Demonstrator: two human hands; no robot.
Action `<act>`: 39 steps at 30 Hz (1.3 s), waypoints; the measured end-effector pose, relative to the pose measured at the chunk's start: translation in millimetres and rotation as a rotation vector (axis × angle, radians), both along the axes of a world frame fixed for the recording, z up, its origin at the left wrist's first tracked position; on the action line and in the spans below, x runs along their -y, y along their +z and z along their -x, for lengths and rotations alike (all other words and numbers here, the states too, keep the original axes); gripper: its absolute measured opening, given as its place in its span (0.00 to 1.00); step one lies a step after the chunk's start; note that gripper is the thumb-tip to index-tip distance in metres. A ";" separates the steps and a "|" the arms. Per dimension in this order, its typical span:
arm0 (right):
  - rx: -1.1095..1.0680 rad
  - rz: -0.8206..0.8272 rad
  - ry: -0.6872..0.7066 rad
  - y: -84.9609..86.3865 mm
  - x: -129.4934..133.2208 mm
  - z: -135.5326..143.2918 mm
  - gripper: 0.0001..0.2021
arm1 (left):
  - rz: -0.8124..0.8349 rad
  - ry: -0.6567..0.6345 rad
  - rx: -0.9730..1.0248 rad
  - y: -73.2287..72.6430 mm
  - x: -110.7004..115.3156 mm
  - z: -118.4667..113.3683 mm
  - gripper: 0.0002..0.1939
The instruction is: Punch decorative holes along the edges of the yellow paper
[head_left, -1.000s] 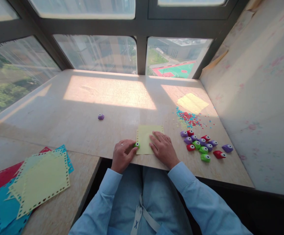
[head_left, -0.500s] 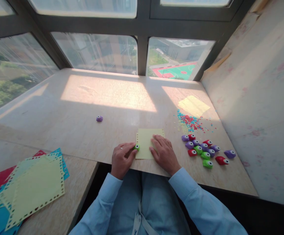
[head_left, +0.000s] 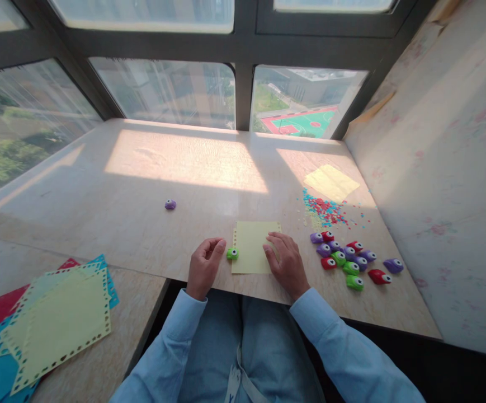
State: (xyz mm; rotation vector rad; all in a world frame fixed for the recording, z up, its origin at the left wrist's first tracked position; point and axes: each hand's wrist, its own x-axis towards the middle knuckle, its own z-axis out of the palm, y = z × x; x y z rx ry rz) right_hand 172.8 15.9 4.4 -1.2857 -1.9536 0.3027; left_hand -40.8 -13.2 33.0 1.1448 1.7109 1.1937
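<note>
Head view, and we're right over the table (head_left: 133,229), the yellow sheet (head_left: 249,252) lying low in the centre of the frame. At its left edge, where a row of holes runs, sits the green punch (head_left: 232,254) — no fingers on it. Just left of it we see our left hand (head_left: 204,267), thumb and fingertips drawn together, clear of the punch; whether anything tiny is pinched there, we can't tell. Over on the sheet's right side our right hand (head_left: 287,262) rests flat, fingers loosely spread, gripping nothing.

Right of centre, we've got a cluster of punches (head_left: 339,257) in red, green and purple, with colourful paper bits (head_left: 326,211) and a pale yellow paper (head_left: 331,182) above. A purple punch (head_left: 170,205) stands alone left of centre — and punched sheets (head_left: 64,319) overlap at lower left.
</note>
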 end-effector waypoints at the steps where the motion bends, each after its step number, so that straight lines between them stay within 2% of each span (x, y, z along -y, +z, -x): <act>1: -0.003 0.001 0.004 -0.3 -0.2 0.1 0.11 | 0.016 -0.015 -0.029 2.0 -1.9 -0.8 0.23; 8: -0.035 -0.010 -0.002 -1.3 -0.9 -0.5 0.11 | 0.210 -0.169 -0.412 8.0 -20.4 0.0 0.26; 13: -0.091 -0.014 0.014 -1.3 -1.4 -1.1 0.11 | 0.234 -0.272 -0.410 7.8 -26.6 5.3 0.27; 20: -0.157 -0.007 0.002 -0.7 -1.1 -1.3 0.11 | 0.190 -0.237 -0.197 9.6 -15.0 4.5 0.23; 25: -0.186 -0.008 -0.013 1.7 0.0 -2.0 0.12 | 0.185 -0.185 -0.165 14.1 -16.2 3.6 0.24; 28: -0.193 -0.003 -0.012 2.0 0.1 -2.2 0.11 | 0.202 -0.189 -0.250 14.4 -18.9 2.1 0.25; 34: -0.193 -0.001 -0.014 2.0 -0.5 -2.1 0.11 | 0.313 -0.149 -0.539 14.4 -25.1 -8.5 0.28; 39: -0.188 -0.010 -0.015 2.7 -0.6 -2.4 0.11 | 0.398 -0.184 -0.621 17.2 -29.8 -12.9 0.28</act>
